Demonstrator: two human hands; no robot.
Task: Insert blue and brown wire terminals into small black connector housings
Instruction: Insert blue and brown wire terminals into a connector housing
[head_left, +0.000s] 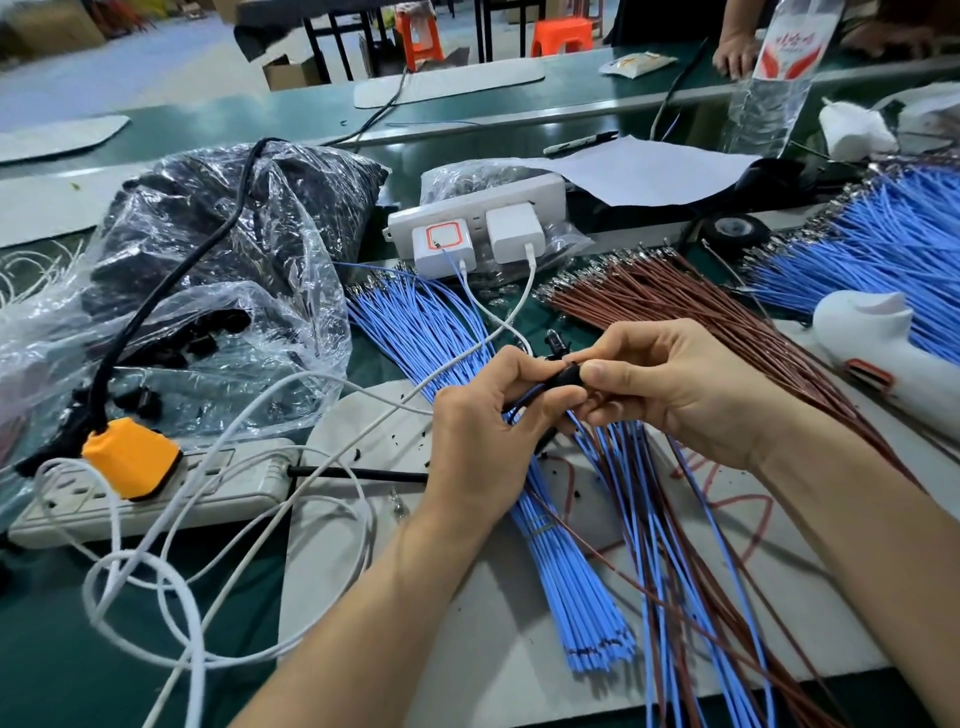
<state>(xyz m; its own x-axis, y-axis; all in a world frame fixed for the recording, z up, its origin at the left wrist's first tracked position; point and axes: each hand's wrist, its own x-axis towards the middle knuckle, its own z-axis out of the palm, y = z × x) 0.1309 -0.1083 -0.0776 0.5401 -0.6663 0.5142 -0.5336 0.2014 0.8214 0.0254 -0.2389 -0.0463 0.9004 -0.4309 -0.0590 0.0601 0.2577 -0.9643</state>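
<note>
Black connector housing (567, 375) pinched between curled fingers of left hand (485, 415) and right hand (675, 384), forearms converging.

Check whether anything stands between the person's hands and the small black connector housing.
Nothing visible does. The left hand and the right hand both pinch the black connector housing between their fingertips, above the blue wires; only their own fingers hide part of it.

Factory assembly bench (47, 665).
Blue wire bundles (561, 545) at six o'clock, brown wires (675, 306) at two, bagged black housings (208, 327) at ten.
</note>
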